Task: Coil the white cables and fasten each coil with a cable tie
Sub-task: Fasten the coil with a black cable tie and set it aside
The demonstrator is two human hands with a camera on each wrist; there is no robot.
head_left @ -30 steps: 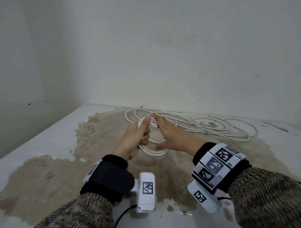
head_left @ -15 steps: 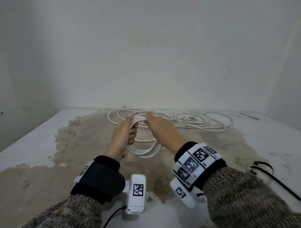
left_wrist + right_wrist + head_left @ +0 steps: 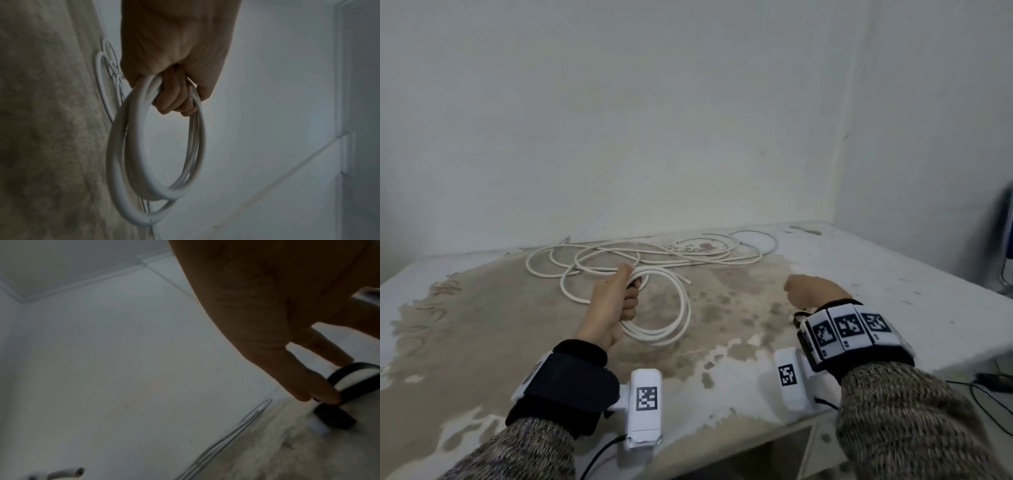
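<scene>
Stained table, plain walls, perhaps plaster.

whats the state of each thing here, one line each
coiled white cable: looped in several turns, gripped, no tie visible on it
loose white cables: uncoiled, sprawled on the table
left hand: fingers curled round the coil
right hand: apart from the coil, holding no cable
stained white table: blotchy brown patches

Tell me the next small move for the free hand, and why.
Probably bring the right hand back to the coil of white cable with a tie: the left hand grips the loops, no tie binds them, and the right hand hangs apart, fingers relaxed.
</scene>
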